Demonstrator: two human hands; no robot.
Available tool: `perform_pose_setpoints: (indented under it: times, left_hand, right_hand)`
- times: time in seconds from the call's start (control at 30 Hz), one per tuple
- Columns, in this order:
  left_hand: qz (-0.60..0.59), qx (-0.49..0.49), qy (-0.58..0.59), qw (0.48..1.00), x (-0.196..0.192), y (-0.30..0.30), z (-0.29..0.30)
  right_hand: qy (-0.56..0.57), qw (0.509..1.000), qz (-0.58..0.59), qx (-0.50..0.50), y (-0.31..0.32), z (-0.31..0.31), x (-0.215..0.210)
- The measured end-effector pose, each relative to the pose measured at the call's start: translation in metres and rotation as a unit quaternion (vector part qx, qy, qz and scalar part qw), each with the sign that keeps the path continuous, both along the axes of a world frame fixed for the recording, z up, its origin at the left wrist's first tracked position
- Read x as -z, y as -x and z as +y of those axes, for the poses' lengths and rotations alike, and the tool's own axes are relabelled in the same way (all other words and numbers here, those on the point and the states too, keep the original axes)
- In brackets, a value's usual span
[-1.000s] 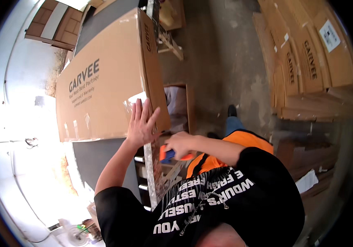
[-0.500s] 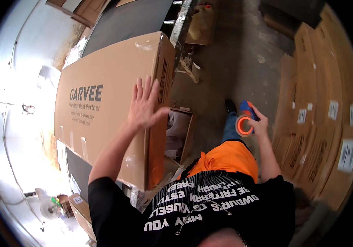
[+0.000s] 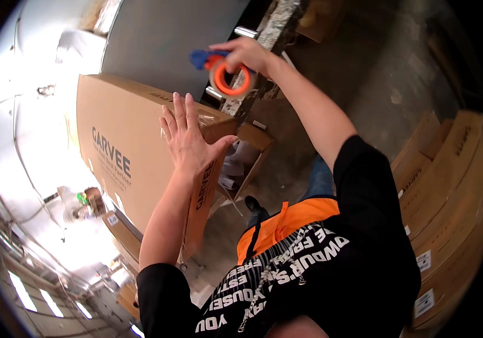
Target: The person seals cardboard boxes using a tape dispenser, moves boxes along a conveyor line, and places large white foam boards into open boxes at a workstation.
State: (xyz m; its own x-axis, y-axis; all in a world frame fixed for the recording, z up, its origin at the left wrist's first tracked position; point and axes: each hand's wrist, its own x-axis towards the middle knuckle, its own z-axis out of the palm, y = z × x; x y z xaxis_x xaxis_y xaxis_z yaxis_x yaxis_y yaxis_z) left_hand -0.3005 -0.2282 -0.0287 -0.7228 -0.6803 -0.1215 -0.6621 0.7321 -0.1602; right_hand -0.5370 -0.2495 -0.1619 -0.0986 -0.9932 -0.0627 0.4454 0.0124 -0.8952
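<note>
A large brown cardboard box [image 3: 134, 118] with dark printing lies on the belt at the left. My left hand [image 3: 191, 138] rests on the box near its far right corner, fingers stretched out and thumb spread. Beyond that corner, my right hand [image 3: 247, 56] grips a tape dispenser [image 3: 231, 79], blue and red with an orange-cored roll of tape. The dispenser is held in the air over the belt's edge, apart from the box. Clear tape [image 3: 210, 117] glints on the box's far end by my left fingertips.
The dark conveyor belt [image 3: 165, 39] runs beyond the box, edged by a worn metal rail [image 3: 272, 34]. Below the rail stands an open carton [image 3: 255, 138] with pale wrapping inside. Stacked long cartons [image 3: 444, 186] line the right side. A fan [image 3: 78, 211] is at the left.
My right hand has swung the tape dispenser from my right side up and left to the box's far end. My left hand stays spread on the box, now nearer its far corner. The view has turned.
</note>
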Motion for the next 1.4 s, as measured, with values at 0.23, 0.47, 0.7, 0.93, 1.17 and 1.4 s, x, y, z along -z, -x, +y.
perform_pose_setpoints:
  times: [0.23, 0.47, 0.7, 0.93, 1.17, 1.4]
  left_hand:
    - [0.032, 0.004, -0.008, 0.999, 0.006, -0.019, -0.009]
    - [0.043, 0.029, -0.043, 0.998, -0.004, -0.025, -0.018]
    - [0.390, -0.101, -0.250, 0.880, 0.007, -0.044, -0.027]
    - [0.461, -0.084, -0.311, 0.827, 0.014, -0.081, -0.026]
    - [0.754, -0.089, -0.416, 0.501, 0.017, -0.092, -0.031]
    - [0.556, -0.098, -0.003, 0.825, 0.050, -0.290, -0.012]
  right_hand:
    - [0.036, 0.910, 0.185, -0.370, -0.038, -0.041, -0.011]
    - [0.042, 0.911, 0.319, -0.258, -0.096, 0.110, -0.019]
    - [0.196, 0.792, 0.344, -0.465, -0.208, 0.127, -0.039]
    - [-0.044, 0.966, 0.131, -0.219, -0.176, 0.212, 0.004]
    - [0.037, 0.975, -0.028, 0.216, -0.158, 0.175, -0.112]
    - [0.018, 0.953, -0.110, 0.281, -0.248, 0.083, -0.100]
